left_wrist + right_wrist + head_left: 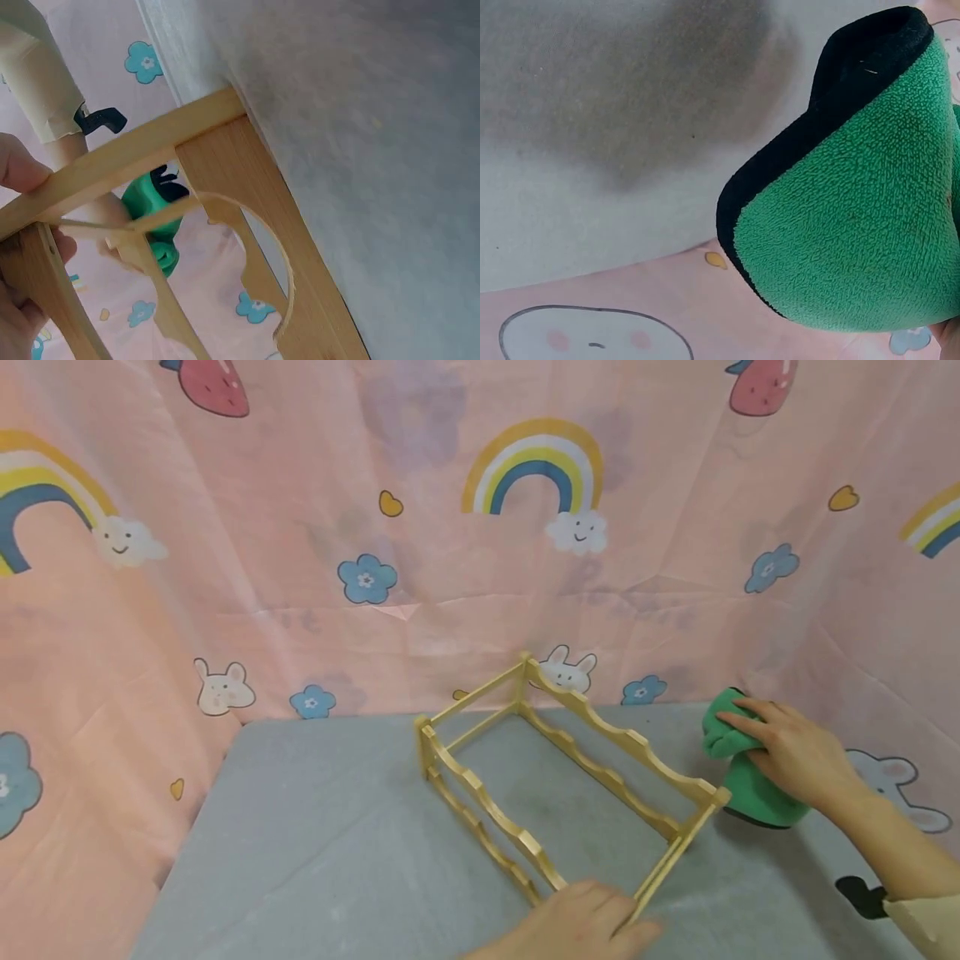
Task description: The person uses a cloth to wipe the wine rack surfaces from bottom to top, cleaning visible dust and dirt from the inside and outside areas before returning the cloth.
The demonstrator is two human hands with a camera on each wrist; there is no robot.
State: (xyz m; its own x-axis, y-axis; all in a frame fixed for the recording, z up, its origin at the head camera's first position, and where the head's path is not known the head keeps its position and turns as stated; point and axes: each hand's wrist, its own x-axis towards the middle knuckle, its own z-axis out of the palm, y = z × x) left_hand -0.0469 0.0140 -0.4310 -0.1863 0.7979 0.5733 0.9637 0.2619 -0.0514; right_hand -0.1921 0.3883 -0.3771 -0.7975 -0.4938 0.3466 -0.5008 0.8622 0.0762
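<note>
A light wooden rack (pixel 528 843) with wavy rails stands at a slant on the grey table. My left hand (pixel 573 927) grips its near corner, at the bottom of the head view. In the left wrist view, the fingers (pixel 19 165) curl around the end of a wooden bar, and the rack (pixel 247 161) fills the middle. To the right of the rack, my right hand (pixel 802 756) holds a bunched green cloth (pixel 761 797) with black edging. The cloth (pixel 855 202) hangs folded in the right wrist view, just above the table, hiding most of that hand.
The grey tabletop (pixel 300 827) extends left of the rack. Behind and at both sides hangs a pink curtain (pixel 300 527) printed with rainbows, rabbits and flowers. A dark strap end (pixel 862 896) shows by the right sleeve (pixel 926 922).
</note>
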